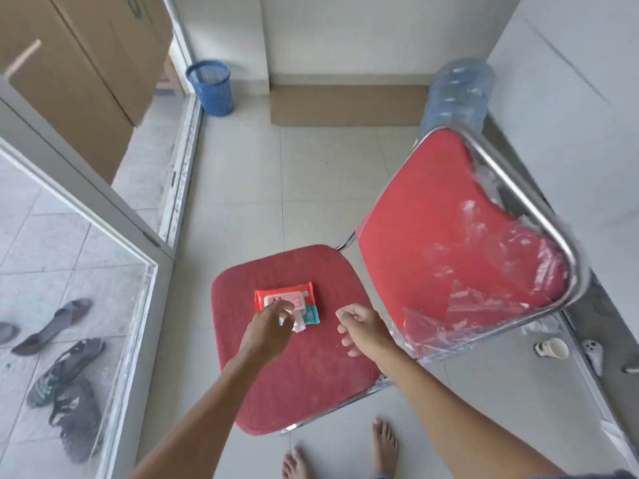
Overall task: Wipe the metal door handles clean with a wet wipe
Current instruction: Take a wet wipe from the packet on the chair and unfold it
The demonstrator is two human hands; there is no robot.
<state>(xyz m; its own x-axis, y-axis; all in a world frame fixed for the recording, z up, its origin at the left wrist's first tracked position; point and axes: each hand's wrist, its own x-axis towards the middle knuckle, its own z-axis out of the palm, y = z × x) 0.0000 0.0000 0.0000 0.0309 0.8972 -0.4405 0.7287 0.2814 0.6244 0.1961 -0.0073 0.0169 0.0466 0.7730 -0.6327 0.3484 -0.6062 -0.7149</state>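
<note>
Left hand (271, 321) pinches a white wet wipe (299, 326) at the flat red-and-teal wipe packet (289, 304) on the red padded chair seat (297, 382) — right hand (359, 328) hovers loosely curled, holding nothing. Unheld, the packet could lift with the wipe. Its label is too blurred to read.

The left hand (268, 326) hides part of the wet wipe pack (290, 302); its print is blurred.

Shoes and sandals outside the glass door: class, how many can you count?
4: a partly cropped one at the left edge, a grey one beside it, and two dark sandals below. Others may lie out of view.
</note>
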